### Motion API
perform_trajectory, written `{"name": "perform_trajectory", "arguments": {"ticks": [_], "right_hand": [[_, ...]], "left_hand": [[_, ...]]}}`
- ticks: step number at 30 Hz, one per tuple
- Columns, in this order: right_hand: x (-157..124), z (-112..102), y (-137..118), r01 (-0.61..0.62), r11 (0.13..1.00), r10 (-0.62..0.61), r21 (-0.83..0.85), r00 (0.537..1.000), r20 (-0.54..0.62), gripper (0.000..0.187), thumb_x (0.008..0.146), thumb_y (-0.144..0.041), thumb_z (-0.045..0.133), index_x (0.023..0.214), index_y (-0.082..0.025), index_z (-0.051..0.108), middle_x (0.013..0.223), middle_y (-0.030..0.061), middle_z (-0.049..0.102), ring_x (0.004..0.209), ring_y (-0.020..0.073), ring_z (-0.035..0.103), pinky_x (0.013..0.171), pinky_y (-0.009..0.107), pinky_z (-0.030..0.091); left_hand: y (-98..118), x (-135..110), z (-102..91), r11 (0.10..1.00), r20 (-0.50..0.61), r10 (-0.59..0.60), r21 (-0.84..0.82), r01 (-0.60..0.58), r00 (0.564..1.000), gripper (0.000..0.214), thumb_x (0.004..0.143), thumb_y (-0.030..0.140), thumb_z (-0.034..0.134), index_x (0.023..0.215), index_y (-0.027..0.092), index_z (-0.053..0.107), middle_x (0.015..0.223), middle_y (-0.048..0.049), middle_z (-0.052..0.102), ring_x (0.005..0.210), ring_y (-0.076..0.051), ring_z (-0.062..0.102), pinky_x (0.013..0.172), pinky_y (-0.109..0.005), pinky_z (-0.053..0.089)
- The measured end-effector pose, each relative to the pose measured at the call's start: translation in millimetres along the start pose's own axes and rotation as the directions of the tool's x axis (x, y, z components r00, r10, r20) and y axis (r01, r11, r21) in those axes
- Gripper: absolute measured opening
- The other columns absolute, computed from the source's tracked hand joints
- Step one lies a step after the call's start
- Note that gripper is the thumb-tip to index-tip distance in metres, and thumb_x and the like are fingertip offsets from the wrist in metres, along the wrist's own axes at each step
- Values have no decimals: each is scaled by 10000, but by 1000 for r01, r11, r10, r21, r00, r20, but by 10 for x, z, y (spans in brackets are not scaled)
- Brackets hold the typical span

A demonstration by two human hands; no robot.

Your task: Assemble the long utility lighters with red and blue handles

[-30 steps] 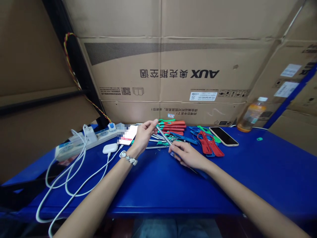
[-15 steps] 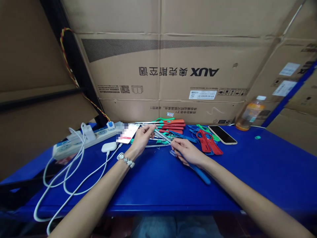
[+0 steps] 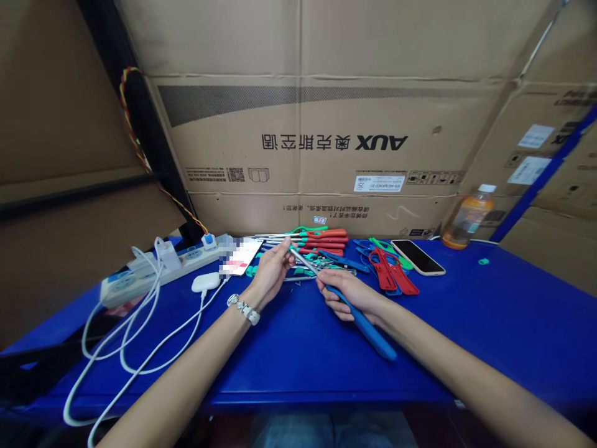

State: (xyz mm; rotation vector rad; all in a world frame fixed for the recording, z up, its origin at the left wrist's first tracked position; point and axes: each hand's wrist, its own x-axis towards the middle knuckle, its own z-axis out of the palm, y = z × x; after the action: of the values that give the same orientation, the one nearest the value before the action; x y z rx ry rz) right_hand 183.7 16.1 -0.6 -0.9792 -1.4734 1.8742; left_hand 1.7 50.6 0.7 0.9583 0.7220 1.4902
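Note:
My right hand (image 3: 347,292) is wrapped round a long-necked tool, with a blue handle (image 3: 373,336) towards me and a silver shaft (image 3: 304,259) pointing away to the left. It looks like a long-necked lighter, though its kind is not certain. At the shaft's far end, my left hand (image 3: 274,267) pinches a small green tip (image 3: 293,248) between thumb and finger. Just behind both hands lies a pile of similar tools with red handles (image 3: 326,240), green parts and silver shafts. Part of that pile is hidden by my fingers.
Red flat handle pieces (image 3: 392,274) with loops lie beside blue and green ones. Further right are a phone (image 3: 418,257) and an orange drink bottle (image 3: 468,218). On the left are a power strip (image 3: 170,267), a white case (image 3: 206,282) and looped white cables (image 3: 152,298). Cardboard stands behind.
The blue handle has turned so more of it shows below my right hand. A shiny piece seen under the right fingers earlier is out of sight. The camera view has shifted slightly.

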Motion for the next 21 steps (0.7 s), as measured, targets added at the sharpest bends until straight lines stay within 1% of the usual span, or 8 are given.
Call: {"name": "perform_trajectory", "arguments": {"ticks": [4,6,8,10,12,14,18,21], "right_hand": [[60,59,45,101,971,-137,-218,979,-154,346,876,-531,555,770,-219,447,476,-118,373,265,45,287,246,165,270],[111,92,32,163,944,-230,-288,948,-218,345,871,-528,556,760,-219,451,467,-118,360,259,48,298,248,168,260],[158,127,-3,196,949,-258,-248,934,-247,314,874,-508,539,774,-219,464,465,-116,360,264,51,302,258,171,264],[185,164,-42,155,978,-185,-141,954,-236,269,872,-477,520,803,-221,475,475,-111,388,276,56,308,269,176,278],[183,199,-67,79,994,-92,-69,973,-213,214,842,-431,533,834,-227,471,490,-108,419,291,59,316,280,172,275],[156,222,-77,58,997,-67,-50,977,-203,183,778,-353,559,871,-240,449,510,-114,431,309,56,321,296,158,259],[70,217,-71,115,993,-118,-26,970,-210,404,626,-227,544,993,-287,385,610,-134,450,334,39,314,317,136,243],[30,194,-74,159,987,-153,16,971,-184,532,625,-246,545,1117,-316,356,711,-116,488,345,40,339,305,144,259]], "left_hand": [[-130,-29,64,996,-47,24,92,-19,999,437,636,490,856,635,120,626,557,38,507,521,-62,438,505,-194,352],[-203,-60,133,987,-7,-44,156,44,999,431,623,481,865,625,115,636,545,19,541,513,-76,460,494,-207,343],[-244,-83,186,992,70,-59,114,51,996,428,660,500,836,657,118,642,575,16,555,521,-76,466,511,-211,355],[-241,-89,191,994,147,-91,77,80,985,433,683,520,815,687,120,647,590,14,554,534,-86,485,536,-220,382],[-203,-82,147,987,180,-103,142,78,978,435,707,535,792,715,120,662,600,11,556,534,-90,477,541,-226,386],[-153,-66,79,970,184,-63,245,17,981,430,726,538,775,716,122,672,624,3,565,553,-97,473,547,-228,384],[-80,-45,-20,953,298,-49,299,-45,953,432,782,568,706,741,138,699,682,-13,584,614,-121,484,576,-236,393],[-73,-70,-23,934,354,-38,345,-92,934,396,761,528,745,701,141,685,633,-4,578,592,-117,475,576,-237,377]]}}
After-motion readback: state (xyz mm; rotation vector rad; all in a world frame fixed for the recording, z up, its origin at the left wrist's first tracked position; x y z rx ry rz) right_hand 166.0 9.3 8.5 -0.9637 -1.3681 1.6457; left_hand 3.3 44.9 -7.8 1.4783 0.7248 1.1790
